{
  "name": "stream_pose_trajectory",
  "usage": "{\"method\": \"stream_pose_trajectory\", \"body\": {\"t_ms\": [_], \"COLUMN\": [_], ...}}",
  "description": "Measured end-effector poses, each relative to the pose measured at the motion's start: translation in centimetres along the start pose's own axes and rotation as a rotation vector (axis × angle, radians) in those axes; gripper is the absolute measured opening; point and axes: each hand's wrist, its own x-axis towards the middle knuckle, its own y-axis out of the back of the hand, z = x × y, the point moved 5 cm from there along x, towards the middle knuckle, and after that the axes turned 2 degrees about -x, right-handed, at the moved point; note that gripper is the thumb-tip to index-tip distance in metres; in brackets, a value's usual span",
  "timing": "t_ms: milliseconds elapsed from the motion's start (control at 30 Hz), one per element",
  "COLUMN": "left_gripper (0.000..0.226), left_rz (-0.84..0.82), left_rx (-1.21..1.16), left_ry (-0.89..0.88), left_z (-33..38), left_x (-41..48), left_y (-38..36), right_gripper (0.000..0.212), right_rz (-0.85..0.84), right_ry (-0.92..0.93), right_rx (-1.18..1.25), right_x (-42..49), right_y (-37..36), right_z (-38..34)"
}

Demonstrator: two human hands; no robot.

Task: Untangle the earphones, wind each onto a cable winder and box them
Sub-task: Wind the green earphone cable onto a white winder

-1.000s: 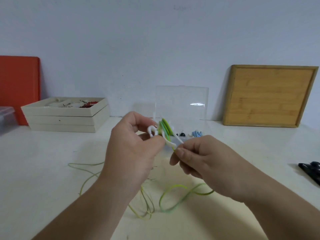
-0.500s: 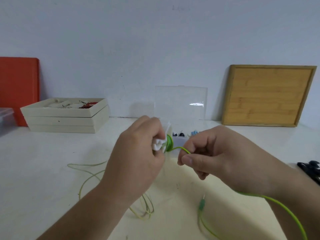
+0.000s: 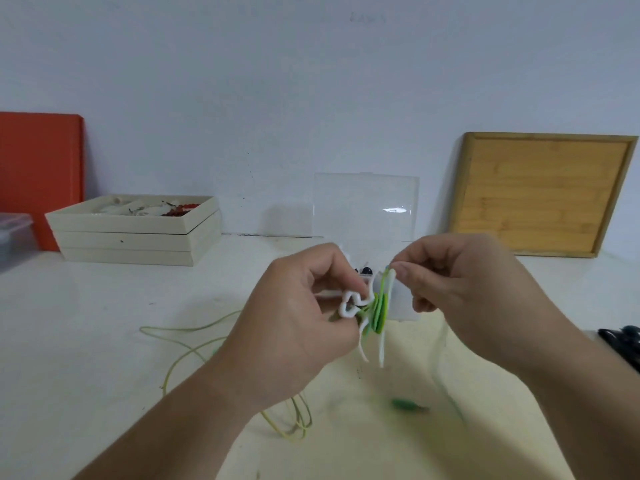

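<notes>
- Now, in the head view, the white cable winder is held up just in front of the clear box, whose lid stands open. It is pinched by the thumb and curled fingers of the left hand.
- Several turns of the green earphone cable are wound round the winder's middle, and the coil is seen edge-on.
- At the top edge of the winder, the cable is pinched between thumb and forefinger of the right hand. The remaining fingers are curled in.
- Half a second ago this hand was lower, off to the winder's right, with slack trailing past the wrist. It has since been carried up and over the winder.
- A blurred green end, probably the plug, is seen low down, nearer the camera than the box.
- Another turn is judged to be going on, with little free cable left, so tucking the tail and boxing the winder should come soon.
- A loose yellow-green cable lies on the surface, left of the box and nearer the camera. Whether it belongs to the same earphone cannot be told.
</notes>
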Motion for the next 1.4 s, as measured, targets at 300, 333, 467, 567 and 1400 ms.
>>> {"method": "stream_pose_trajectory", "body": {"t_ms": [300, 333, 467, 567, 1400], "left_gripper": [0.033, 0.032, 0.032, 0.03, 0.033], "left_rz": [0.281, 0.321, 0.474, 0.55, 0.038], "left_rx": [-0.244, -0.209, -0.102, 0.009, -0.121], "left_ry": [0.116, 0.12, 0.133, 0.104, 0.005], "left_z": [-0.4, -0.4, -0.8, -0.6, 0.2], "left_x": [0.1, 0.1, 0.0, -0.2, 0.2], "left_y": [1.2, 1.4, 2.2, 2.6, -0.2], "right_gripper": [0.025, 0.022, 0.018, 0.013, 0.028], "right_rz": [-0.424, -0.449, -0.55, -0.595, -0.086], "right_ry": [-0.063, -0.059, -0.063, -0.036, -0.075], "right_rx": [0.178, 0.196, 0.18, 0.092, 0.17], "right_x": [-1.0, -1.1, -1.5, -1.8, 0.0], "right_y": [-4.2, -4.2, -4.0, -4.0, -1.2], "right_z": [0.7, 0.6, 0.3, 0.0, 0.7]}}
